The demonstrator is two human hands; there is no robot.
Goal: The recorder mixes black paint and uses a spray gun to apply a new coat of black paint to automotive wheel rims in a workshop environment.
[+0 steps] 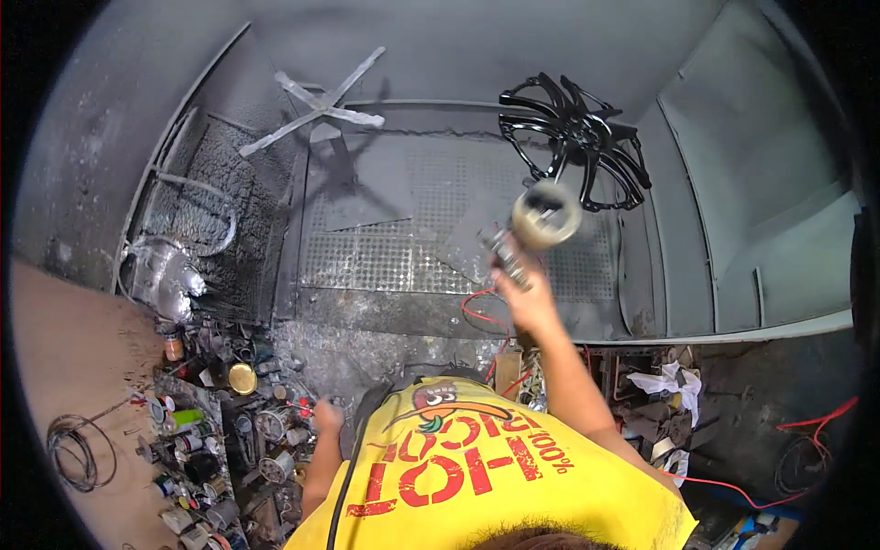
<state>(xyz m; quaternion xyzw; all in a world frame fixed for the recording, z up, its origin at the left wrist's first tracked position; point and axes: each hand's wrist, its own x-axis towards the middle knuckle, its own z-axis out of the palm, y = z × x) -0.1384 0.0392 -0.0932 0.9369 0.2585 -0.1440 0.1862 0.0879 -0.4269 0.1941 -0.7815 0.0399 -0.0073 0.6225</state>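
Note:
My right hand [525, 291] is wrapped round a spray gun [507, 256], raised in front of me with the arm stretched out. A pale round cup [547, 214] tops the gun, blurred by motion. Just beyond it, a glossy black spoked wheel piece [587, 139] stands at the far right of the booth. In this view the cup overlaps the wheel piece's near side; whether they touch cannot be seen. Low at my left side hangs my left hand [327, 418], beside cluttered cans. Its fingers are too small and blurred to make out.
A grey-coated stand with crossed arms [323, 112] rises at the far left inside the booth, over a perforated metal floor [367, 261]. Cans and jars [243, 379] crowd the lower left. A red hose [479, 312] runs below the gun. White cloth [669, 385] lies at right.

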